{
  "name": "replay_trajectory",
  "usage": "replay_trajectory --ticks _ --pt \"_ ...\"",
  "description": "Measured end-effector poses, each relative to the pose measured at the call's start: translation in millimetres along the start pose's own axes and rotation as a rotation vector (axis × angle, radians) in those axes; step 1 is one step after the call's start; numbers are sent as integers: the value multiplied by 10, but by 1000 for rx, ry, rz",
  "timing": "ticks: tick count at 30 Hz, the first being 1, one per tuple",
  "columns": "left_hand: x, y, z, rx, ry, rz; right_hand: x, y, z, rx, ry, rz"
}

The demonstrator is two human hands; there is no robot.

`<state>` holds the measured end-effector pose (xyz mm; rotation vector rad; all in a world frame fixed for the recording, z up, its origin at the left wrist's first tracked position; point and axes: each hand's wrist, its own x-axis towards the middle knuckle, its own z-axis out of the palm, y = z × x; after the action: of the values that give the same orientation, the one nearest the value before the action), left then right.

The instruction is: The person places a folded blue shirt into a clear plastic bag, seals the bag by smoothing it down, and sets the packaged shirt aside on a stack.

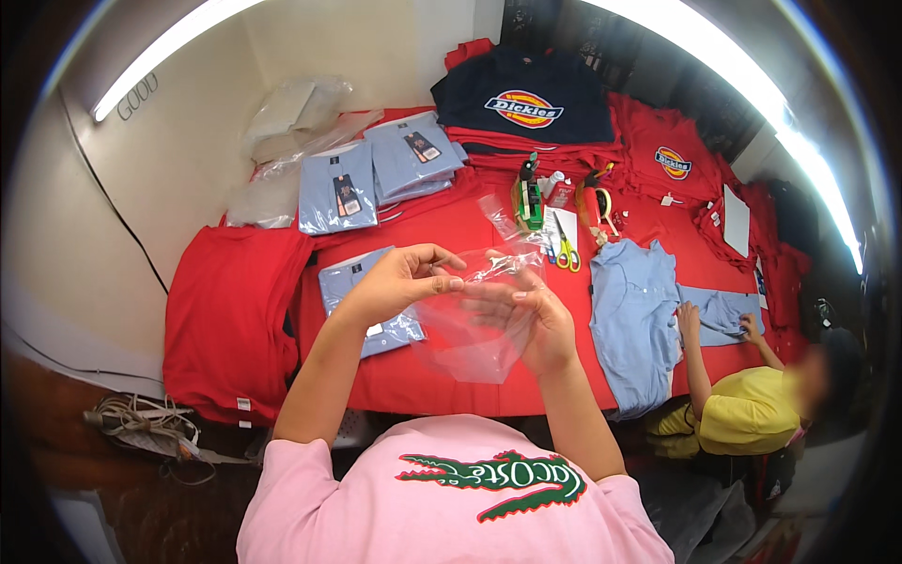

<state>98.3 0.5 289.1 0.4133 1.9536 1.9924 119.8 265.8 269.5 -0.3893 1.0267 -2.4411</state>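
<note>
A clear plastic bag (474, 352) hangs between my hands above the red table surface. My left hand (418, 277) pinches the upper edge of the bag between thumb and fingers. On the other side, my right hand (547, 324) holds the bag with the thumb in front; its fingers show through the film, and I cannot tell whether they are inside or behind it. Partly covered by my left forearm is a folded light blue shirt (343, 282) in clear packaging.
Packed light blue shirts (335, 202) lie beyond, near red garments (230, 320) and a navy shirt (521, 99). Yellow scissors (567, 254) and a green tape dispenser (529, 202) sit mid-table. On the right, a co-worker in yellow (752, 409) handles a light blue garment (719, 315).
</note>
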Motion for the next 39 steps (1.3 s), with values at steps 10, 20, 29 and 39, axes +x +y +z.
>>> replay_trajectory --ticks 10,20,29,39 --pt "-230 -117 -217 -30 236 32 227 161 -106 -63 74 34" --pt "-139 -507 -1067 -452 525 2 976 934 -88 -431 54 -68" --pt "-72 -1016 -2197 -422 589 -113 1885 1876 -888 -294 212 435" --pt "203 -1544 -4506 987 933 -267 3346 1071 -1069 -748 339 -39"
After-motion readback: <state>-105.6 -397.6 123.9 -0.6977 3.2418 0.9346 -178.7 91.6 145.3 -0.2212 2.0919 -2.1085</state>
